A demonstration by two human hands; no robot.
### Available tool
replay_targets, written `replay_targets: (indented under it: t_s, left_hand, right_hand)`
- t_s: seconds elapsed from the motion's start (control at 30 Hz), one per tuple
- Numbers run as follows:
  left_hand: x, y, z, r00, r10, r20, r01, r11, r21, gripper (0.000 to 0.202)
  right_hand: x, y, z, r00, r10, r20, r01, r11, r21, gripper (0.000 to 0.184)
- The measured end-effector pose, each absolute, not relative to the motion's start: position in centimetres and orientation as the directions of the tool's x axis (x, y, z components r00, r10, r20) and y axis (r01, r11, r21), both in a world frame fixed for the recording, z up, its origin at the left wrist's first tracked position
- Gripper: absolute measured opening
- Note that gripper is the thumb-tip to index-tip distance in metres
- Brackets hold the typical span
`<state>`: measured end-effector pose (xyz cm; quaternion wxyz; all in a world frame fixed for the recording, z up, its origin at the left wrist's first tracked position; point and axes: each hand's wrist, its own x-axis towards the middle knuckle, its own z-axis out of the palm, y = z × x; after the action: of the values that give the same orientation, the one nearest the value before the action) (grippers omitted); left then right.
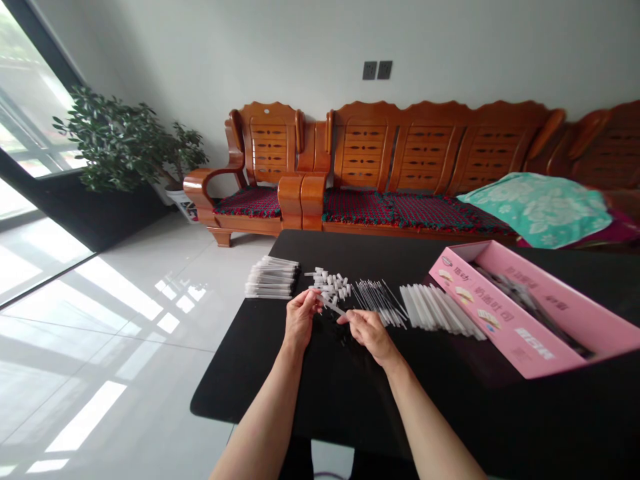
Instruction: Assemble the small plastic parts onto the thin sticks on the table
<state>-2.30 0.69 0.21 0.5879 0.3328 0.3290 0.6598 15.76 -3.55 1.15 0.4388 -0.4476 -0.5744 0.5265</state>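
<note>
We are pinching a thin white tube [331,305] with our left hand [301,311] near one end and our right hand [371,332] near the other. We are holding it left of the pink box [505,330]. We are maybe working on its ends, so the next move is calling for a steady, gentle pinch.

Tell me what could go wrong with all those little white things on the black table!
The bundle of white sticks lies by the left edge of the black table, so a bump might send some to the floor. The small white pieces lie loose just beyond the left hand, which could scatter them. The thin white tube is pinched between the left hand and the right hand, so it might slip.
</note>
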Motion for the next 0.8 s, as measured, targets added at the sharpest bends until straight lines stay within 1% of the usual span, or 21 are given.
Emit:
replay_targets:
  t_s: [0.07,0.13,0.2,0.23,0.33,0.4,0.43,0.5,0.57,0.6,0.67,0.7,0.77,0.8]
  left_hand:
    - [-2.2,0.7,0.2,-0.079,0.995,0.058,-0.552,-0.092,0.829,0.033]
    - [-2.1,0.7,0.1,-0.096,0.994,0.048,-0.545,-0.093,0.833,0.033]
    - [-2.0,0.8,-0.1,-0.135,0.990,0.030,-0.535,-0.098,0.839,0.033]
    - [-1.9,0.9,-0.2,-0.155,0.988,0.019,-0.530,-0.100,0.842,0.032]
    - [-1.9,1.0,-0.5,-0.195,0.981,-0.014,-0.523,-0.091,0.848,0.033]
    - [-2.0,1.0,-0.5,-0.200,0.979,-0.025,-0.530,-0.086,0.844,0.033]
    - [-2.1,1.0,-0.5,-0.194,0.981,-0.021,-0.535,-0.088,0.840,0.033]
    - [-2.1,0.9,-0.3,-0.158,0.987,0.006,-0.545,-0.093,0.833,0.033]
    - [-2.1,0.7,-0.1,-0.104,0.994,0.044,-0.554,-0.095,0.827,0.031]
    - [-2.0,0.6,0.0,-0.078,0.995,0.063,-0.557,-0.095,0.825,0.029]
    - [-2.0,0.5,0.2,-0.038,0.995,0.093,-0.560,-0.099,0.823,0.028]
    - [-1.9,0.4,0.2,-0.026,0.994,0.102,-0.559,-0.099,0.823,0.028]
    - [-1.9,0.4,0.3,-0.017,0.995,0.100,-0.551,-0.092,0.830,0.028]
    - [-1.8,0.4,0.3,-0.023,0.996,0.092,-0.546,-0.090,0.833,0.028]
  right_hand:
    - [15.9,-3.5,1.0,-0.270,0.963,-0.014,0.028,-0.007,-1.000,0.047]
    - [15.9,-3.6,1.1,-0.291,0.957,-0.004,0.066,0.016,-0.998,0.044]
    - [15.8,-3.9,1.3,-0.263,0.961,0.086,0.176,0.136,-0.975,0.041]
    - [15.6,-4.0,1.5,-0.243,0.958,0.150,0.257,0.212,-0.943,0.040]
    - [15.0,-4.5,1.9,-0.208,0.921,0.328,0.500,0.389,-0.774,0.040]
    - [14.7,-4.5,2.0,-0.199,0.900,0.387,0.568,0.428,-0.703,0.040]
    - [14.7,-4.5,2.1,-0.196,0.902,0.385,0.562,0.425,-0.710,0.039]
    - [14.8,-4.3,2.0,-0.187,0.932,0.311,0.472,0.363,-0.804,0.038]
    - [15.1,-4.1,1.9,-0.186,0.964,0.188,0.307,0.239,-0.921,0.040]
    - [15.3,-4.0,1.9,-0.195,0.972,0.128,0.216,0.170,-0.961,0.043]
    - [15.6,-3.9,2.0,-0.247,0.969,0.024,0.072,0.044,-0.996,0.047]
    - [15.7,-3.9,2.0,-0.287,0.958,-0.015,0.031,-0.007,-1.000,0.047]
    - [15.8,-3.9,2.1,-0.346,0.937,-0.054,0.013,-0.053,-0.999,0.045]
    - [15.8,-4.0,2.1,-0.352,0.935,-0.042,0.031,-0.033,-0.999,0.044]
